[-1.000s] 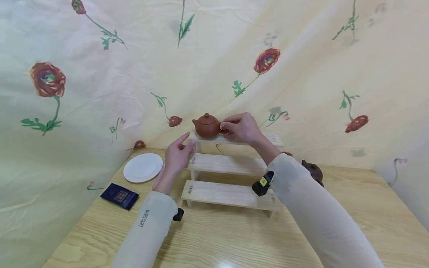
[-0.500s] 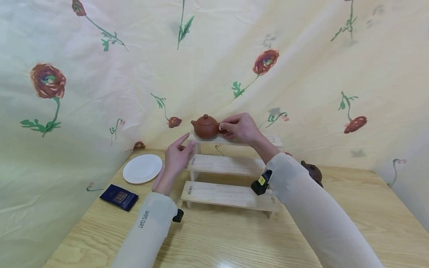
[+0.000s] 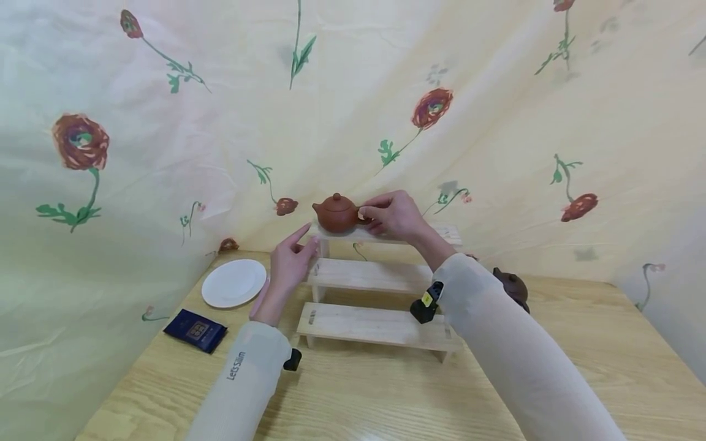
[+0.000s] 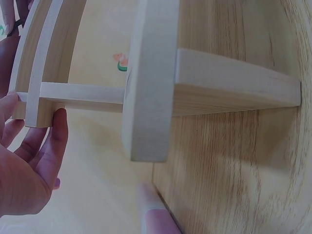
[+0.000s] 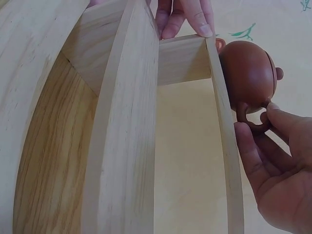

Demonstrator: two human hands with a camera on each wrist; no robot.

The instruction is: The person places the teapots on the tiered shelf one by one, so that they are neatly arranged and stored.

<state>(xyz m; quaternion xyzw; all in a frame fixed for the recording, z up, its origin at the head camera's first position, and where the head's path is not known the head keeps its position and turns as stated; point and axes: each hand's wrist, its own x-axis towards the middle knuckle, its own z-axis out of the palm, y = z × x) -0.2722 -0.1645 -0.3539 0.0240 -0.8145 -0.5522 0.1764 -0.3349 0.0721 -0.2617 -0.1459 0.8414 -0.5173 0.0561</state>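
Note:
A reddish-brown clay teapot (image 3: 336, 214) with a round lid knob stands at the left end of the top tier of a pale wooden three-step stand (image 3: 380, 273). Its spout points left. My right hand (image 3: 398, 217) pinches the teapot handle (image 5: 254, 127) between thumb and fingers, as the right wrist view shows. My left hand (image 3: 290, 263) grips the stand's upper left end, thumb on one side and fingers curled on the other. In the left wrist view those fingers (image 4: 59, 131) lie against the wood where the end support meets the upper tier.
A white plate (image 3: 234, 283) lies on the wooden table left of the stand, with a dark blue packet (image 3: 195, 331) in front of it. Right of the stand, a dark brown teapot (image 3: 514, 286) is partly covered by my right sleeve. A floral cloth (image 3: 342, 122) hangs behind.
The head view has tilted a little, so everything sits slightly lower. Both hands keep their holds, and the teapot stays at the left end of the top tier.

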